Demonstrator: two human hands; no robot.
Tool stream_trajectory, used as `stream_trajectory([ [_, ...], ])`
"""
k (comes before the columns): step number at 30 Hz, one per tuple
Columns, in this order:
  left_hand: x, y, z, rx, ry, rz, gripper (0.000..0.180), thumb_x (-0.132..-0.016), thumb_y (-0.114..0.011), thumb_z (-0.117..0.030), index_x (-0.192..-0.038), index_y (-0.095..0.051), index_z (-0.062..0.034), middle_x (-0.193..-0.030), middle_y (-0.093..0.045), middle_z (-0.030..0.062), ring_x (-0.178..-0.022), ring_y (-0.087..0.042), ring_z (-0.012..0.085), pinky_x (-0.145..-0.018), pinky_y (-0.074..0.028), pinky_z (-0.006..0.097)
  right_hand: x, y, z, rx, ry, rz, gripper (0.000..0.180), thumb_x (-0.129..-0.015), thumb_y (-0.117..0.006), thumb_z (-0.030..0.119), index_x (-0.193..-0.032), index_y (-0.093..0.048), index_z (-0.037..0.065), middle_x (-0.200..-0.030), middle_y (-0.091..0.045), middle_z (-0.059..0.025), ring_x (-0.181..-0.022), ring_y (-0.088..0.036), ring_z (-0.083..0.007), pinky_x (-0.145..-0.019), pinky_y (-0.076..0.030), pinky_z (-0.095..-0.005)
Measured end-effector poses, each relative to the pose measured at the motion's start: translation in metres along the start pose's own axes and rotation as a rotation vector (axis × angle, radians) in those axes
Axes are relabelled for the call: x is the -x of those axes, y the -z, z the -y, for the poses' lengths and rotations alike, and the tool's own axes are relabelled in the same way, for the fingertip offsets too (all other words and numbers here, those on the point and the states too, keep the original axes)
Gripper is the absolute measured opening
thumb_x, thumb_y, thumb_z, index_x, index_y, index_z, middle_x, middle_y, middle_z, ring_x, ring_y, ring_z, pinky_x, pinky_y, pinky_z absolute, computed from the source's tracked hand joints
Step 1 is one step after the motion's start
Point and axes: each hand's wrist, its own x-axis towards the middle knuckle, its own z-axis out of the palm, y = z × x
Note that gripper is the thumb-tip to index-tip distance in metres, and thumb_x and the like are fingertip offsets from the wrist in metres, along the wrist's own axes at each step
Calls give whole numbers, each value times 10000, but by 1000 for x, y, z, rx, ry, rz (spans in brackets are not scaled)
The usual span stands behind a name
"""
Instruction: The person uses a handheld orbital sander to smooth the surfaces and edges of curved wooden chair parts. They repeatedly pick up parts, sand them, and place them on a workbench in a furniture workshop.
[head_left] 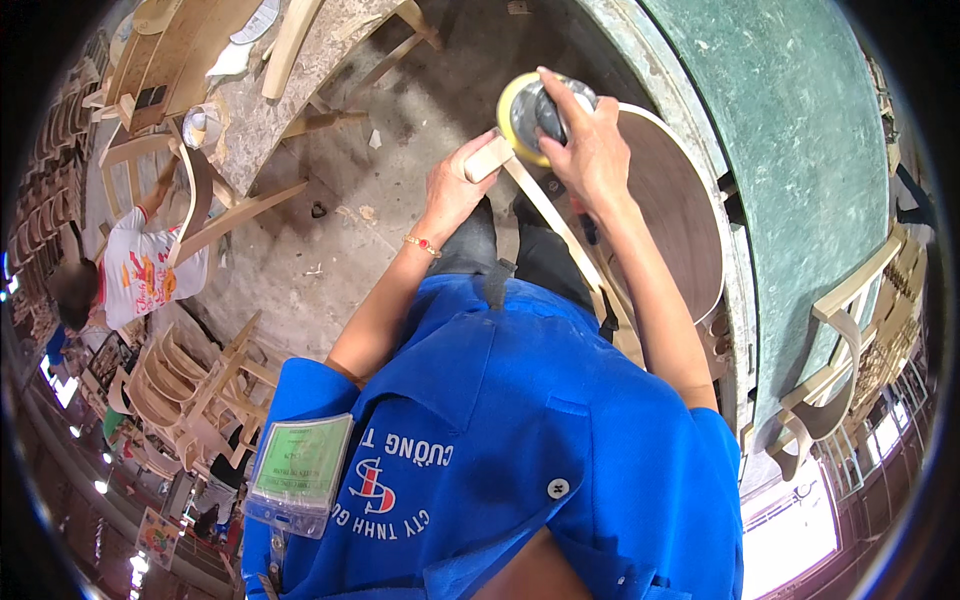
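Observation:
My right hand (597, 150) grips the dark body of a round power sander (526, 112) with a yellow rim, its thumb and fingers wrapped over the top. The sander's edge is close to the end of a pale, curved wooden chair part (548, 212); whether they touch I cannot tell. Around the blocky end of that part closes my left hand (455, 188). From there the wood runs back towards my waist, passing between my forearms. A round brown panel with a pale edge (680, 215) lies beyond my right forearm, partly hidden by it.
A green-topped bench (790, 140) curves along the right, with pale chair frames (845, 340) at its near end. On the left, another person in a white shirt (150, 262) is beside wooden chair parts. Stacked chairs (185, 390) stand at the lower left. Scraps litter the concrete floor (340, 215).

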Motion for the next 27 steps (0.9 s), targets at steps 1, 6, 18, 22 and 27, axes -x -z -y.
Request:
stream_trajectory([
  [1, 0, 1, 1, -7, -19, -4, 489, -752, -717, -97, -1224, -590, -85, -1066, -680, 96, -961, -645, 142, -835, -493, 278, -4, 3, 1, 10, 5, -24, 777, -683, -734, 154, -1340, -413, 419, -1032, -453, -217, -853, -620, -397, -714, -538, -447],
  [6, 0, -2, 9, 20, -15, -68, 463, -743, -711, -143, -1194, -608, -135, -998, -678, 130, -922, -662, 258, -787, -509, 332, 5, -6, 4, -33, 60, 18, 771, -667, -739, 163, -1333, -431, 399, -1057, -460, -232, -859, -618, -392, -728, -541, -445],
  [18, 0, -3, 19, 5, -47, -65, 474, -743, -709, -145, -1205, -602, -155, -1016, -658, 145, -917, -641, 298, -787, -499, 369, 8, -7, 5, -35, 40, 39, 807, -669, -740, 146, -1350, -403, 418, -1104, -454, -253, -929, -603, -409, -749, -534, -456],
  [22, -3, -1, 16, -43, -40, -26, 481, -745, -714, -134, -1212, -596, -129, -1013, -662, 135, -919, -638, 250, -799, -496, 344, -11, -6, 8, -9, -5, -4, 751, -684, -728, 167, -1335, -430, 394, -1055, -461, -224, -870, -605, -402, -745, -532, -450],
  [27, -3, 1, 14, -44, -85, -21, 471, -752, -718, -86, -1206, -595, -71, -1034, -685, 96, -930, -645, 131, -812, -494, 274, -10, 0, 2, 66, -16, 3, 768, -688, -732, 156, -1338, -416, 416, -1038, -442, -212, -853, -615, -394, -708, -535, -448],
])
